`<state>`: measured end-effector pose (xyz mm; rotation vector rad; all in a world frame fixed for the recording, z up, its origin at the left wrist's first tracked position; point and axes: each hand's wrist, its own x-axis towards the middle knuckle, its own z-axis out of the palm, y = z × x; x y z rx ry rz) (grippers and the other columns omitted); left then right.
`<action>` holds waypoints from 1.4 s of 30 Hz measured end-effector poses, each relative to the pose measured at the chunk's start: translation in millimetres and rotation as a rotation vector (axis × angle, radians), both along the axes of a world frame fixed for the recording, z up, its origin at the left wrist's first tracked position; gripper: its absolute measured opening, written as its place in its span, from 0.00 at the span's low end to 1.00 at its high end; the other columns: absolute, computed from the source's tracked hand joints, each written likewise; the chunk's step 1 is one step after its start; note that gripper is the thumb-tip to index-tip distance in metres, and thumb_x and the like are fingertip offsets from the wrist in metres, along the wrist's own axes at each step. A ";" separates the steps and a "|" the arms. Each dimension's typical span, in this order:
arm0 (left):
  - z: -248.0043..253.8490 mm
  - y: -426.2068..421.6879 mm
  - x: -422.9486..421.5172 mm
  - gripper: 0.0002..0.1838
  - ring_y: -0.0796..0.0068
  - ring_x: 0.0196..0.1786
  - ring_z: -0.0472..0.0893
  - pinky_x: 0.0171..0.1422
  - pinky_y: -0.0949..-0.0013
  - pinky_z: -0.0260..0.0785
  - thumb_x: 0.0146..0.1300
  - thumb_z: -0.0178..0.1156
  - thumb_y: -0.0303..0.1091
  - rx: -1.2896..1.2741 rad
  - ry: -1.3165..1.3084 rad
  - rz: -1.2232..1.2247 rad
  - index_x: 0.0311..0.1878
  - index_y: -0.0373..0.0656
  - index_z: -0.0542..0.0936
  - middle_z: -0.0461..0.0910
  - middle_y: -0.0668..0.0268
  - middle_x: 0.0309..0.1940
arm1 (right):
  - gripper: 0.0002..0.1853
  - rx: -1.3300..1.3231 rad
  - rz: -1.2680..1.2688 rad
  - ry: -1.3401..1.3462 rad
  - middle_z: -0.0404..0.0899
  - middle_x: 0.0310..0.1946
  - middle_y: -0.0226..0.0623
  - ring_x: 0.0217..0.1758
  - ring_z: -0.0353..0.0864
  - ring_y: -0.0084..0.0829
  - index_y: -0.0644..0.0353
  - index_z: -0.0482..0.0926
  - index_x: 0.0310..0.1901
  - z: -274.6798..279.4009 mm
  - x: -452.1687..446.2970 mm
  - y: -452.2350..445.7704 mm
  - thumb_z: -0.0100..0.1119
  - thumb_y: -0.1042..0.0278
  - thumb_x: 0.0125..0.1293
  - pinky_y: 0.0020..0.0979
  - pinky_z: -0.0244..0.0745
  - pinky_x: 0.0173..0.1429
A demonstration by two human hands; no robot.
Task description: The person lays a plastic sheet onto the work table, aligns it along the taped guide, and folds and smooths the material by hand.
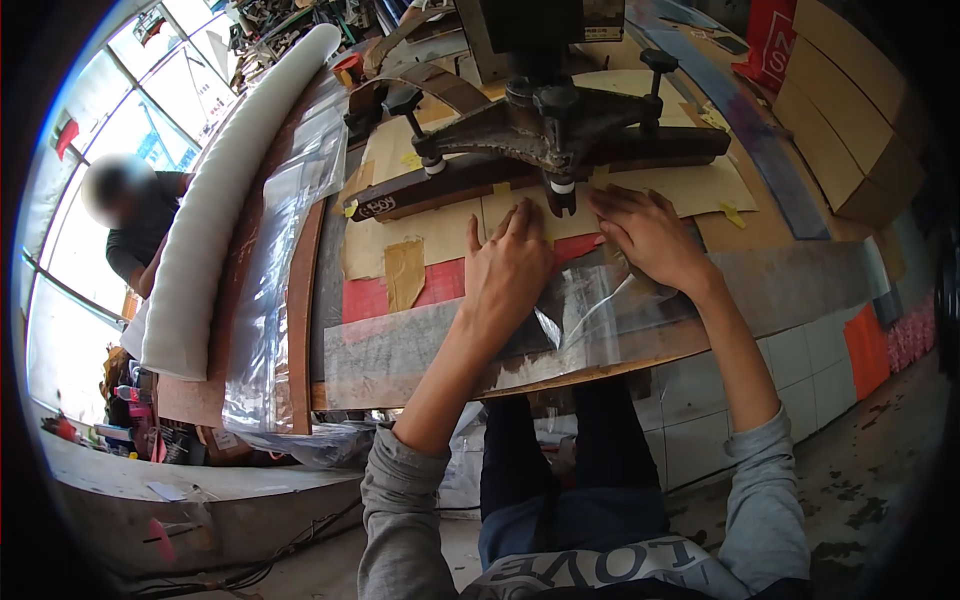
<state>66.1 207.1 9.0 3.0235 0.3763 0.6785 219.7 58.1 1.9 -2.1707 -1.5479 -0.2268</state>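
My left hand (pixel 508 264) lies flat with fingers stretched over the cream card (pixel 450 230), its fingertips just in front of a dark press bar (pixel 460 183). My right hand (pixel 655 238) rests palm down to the right, fingers extended towards the same bar; what lies under its palm is hidden. Between and below the hands is a clear plastic film (pixel 575 315), creased and shiny, over a dark surface. A red sheet (pixel 440 290) shows beside my left hand, with a brown tape patch (pixel 405 275) on it. A black machine head (pixel 555 130) stands above the bar.
A long white foam roll (pixel 235 200) and clear plastic sheeting (pixel 285 240) lie along the left. Cardboard boxes (pixel 840 120) and a red bag (pixel 770 45) stand at the right. Another person (pixel 135 215) is at the far left. The table's front edge (pixel 540 378) is near my legs.
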 end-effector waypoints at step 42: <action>6.2 -12.1 -7.5 0.09 0.67 0.39 0.79 0.45 0.66 0.70 0.49 0.56 0.26 0.288 -0.001 -0.029 0.35 0.36 0.79 0.79 0.60 0.35 | 0.11 0.114 -0.003 -0.058 0.74 0.31 0.36 0.41 0.74 0.36 0.62 0.83 0.40 13.8 -8.6 0.8 0.60 0.68 0.57 0.36 0.71 0.47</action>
